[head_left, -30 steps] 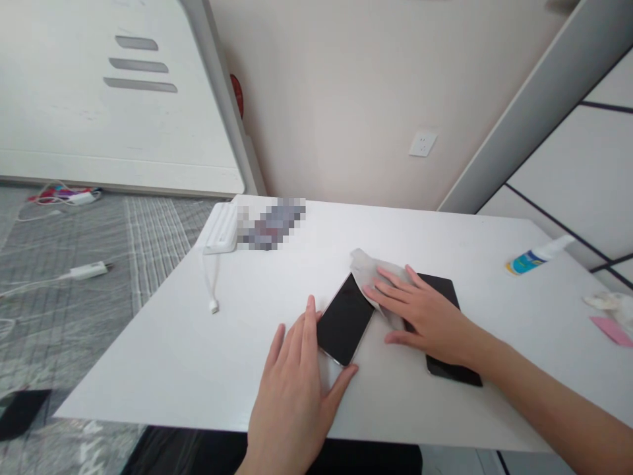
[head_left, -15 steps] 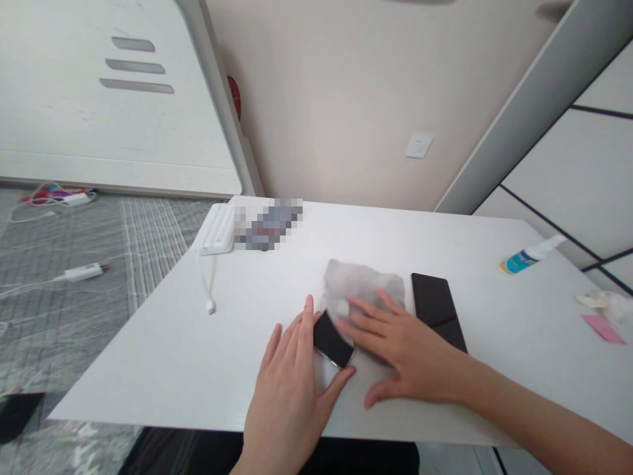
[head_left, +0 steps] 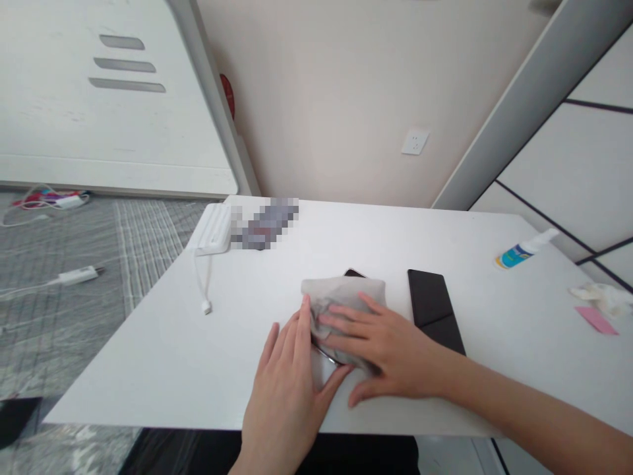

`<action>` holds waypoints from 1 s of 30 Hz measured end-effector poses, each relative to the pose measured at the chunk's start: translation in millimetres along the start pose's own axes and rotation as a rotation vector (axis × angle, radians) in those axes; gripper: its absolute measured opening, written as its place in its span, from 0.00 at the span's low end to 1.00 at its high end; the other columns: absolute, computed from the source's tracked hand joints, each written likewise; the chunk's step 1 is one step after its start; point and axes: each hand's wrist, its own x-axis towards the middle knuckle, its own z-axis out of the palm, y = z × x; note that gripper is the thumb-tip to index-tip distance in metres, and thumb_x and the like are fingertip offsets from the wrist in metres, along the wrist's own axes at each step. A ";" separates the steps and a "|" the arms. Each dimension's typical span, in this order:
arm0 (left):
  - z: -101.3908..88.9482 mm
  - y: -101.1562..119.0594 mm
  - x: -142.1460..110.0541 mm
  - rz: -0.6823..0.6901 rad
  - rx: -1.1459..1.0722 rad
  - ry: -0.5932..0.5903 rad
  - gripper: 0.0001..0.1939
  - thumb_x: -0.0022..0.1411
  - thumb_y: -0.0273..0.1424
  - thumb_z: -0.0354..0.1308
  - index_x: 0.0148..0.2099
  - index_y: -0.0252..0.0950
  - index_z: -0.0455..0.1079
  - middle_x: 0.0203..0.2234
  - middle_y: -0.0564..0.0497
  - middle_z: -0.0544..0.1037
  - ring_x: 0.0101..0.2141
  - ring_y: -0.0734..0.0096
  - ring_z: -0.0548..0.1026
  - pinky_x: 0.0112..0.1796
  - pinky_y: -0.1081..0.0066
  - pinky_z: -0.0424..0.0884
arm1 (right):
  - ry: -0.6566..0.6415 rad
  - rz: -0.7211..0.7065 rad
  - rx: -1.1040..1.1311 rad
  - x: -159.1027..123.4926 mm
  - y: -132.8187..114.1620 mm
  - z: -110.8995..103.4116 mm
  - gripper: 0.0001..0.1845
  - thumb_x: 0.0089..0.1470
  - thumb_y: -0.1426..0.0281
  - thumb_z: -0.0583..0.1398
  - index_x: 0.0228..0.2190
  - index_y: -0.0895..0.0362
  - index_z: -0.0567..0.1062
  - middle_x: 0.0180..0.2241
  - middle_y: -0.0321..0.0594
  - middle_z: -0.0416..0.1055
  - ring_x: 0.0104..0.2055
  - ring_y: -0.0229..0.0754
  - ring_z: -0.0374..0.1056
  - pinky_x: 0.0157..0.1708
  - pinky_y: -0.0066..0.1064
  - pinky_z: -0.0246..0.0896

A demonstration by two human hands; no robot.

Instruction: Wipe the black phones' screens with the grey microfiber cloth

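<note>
My hands wipe a phone on the table.

My right hand [head_left: 383, 346] lies flat, fingers spread, pressing the grey cloth [head_left: 341, 300] over the phone [head_left: 354, 273]; only the phone's far corner peeks out. My left hand [head_left: 291, 389], open, braces its near end between thumb and fingers. I judge the next stroke needs steady, even pressure.

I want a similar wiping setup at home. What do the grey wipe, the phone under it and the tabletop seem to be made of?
Grey wipe: soft matte cloth, probably microfibre; it creases and drapes under the right hand.
Phone: glossy black, glass-like front, with a shiny, seemingly metal edge near the left hand.
Tabletop: smooth matte white, likely laminate or painted board; unclear which.
</note>
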 end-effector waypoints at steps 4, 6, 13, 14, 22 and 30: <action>-2.0 1.7 0.7 -0.027 -0.031 -0.016 0.50 0.69 0.57 0.50 0.77 0.32 0.33 0.62 0.38 0.73 0.61 0.54 0.73 0.62 0.48 0.66 | 0.118 0.277 -0.130 -3.1 12.3 -2.8 0.44 0.65 0.40 0.50 0.70 0.55 0.58 0.71 0.49 0.54 0.75 0.58 0.46 0.71 0.66 0.34; -1.8 1.2 0.0 -0.012 -0.020 -0.011 0.50 0.70 0.57 0.50 0.77 0.31 0.34 0.63 0.37 0.72 0.61 0.53 0.73 0.62 0.48 0.66 | 0.097 0.184 -0.102 -3.0 8.3 -1.4 0.48 0.63 0.39 0.52 0.70 0.58 0.57 0.70 0.49 0.57 0.75 0.58 0.45 0.72 0.63 0.33; -2.1 1.5 -0.8 -0.007 -0.011 0.007 0.49 0.70 0.56 0.49 0.77 0.31 0.34 0.63 0.37 0.71 0.61 0.53 0.73 0.62 0.49 0.66 | 0.117 0.182 -0.083 -1.8 10.8 -2.8 0.43 0.65 0.41 0.51 0.69 0.53 0.60 0.71 0.47 0.54 0.75 0.56 0.47 0.73 0.62 0.31; -2.4 1.8 -0.4 -0.021 -0.024 -0.002 0.50 0.70 0.56 0.50 0.77 0.32 0.34 0.62 0.38 0.73 0.61 0.53 0.72 0.62 0.49 0.66 | 0.136 0.253 -0.112 -2.9 13.3 -3.7 0.44 0.65 0.40 0.51 0.70 0.54 0.59 0.71 0.49 0.54 0.75 0.58 0.46 0.72 0.65 0.31; -0.8 0.4 1.1 0.008 -0.001 0.002 0.49 0.70 0.55 0.51 0.77 0.31 0.35 0.66 0.35 0.68 0.61 0.53 0.73 0.62 0.49 0.66 | 0.051 0.047 -0.010 -2.4 10.2 -5.8 0.42 0.64 0.39 0.50 0.69 0.50 0.60 0.71 0.39 0.55 0.75 0.51 0.45 0.74 0.57 0.30; -2.7 -0.5 2.0 0.013 -0.004 0.019 0.49 0.69 0.55 0.52 0.77 0.32 0.36 0.62 0.36 0.72 0.58 0.51 0.75 0.59 0.48 0.69 | 0.035 -0.002 -0.002 -2.2 4.5 -4.7 0.48 0.62 0.37 0.52 0.70 0.55 0.57 0.70 0.43 0.59 0.77 0.54 0.38 0.74 0.58 0.26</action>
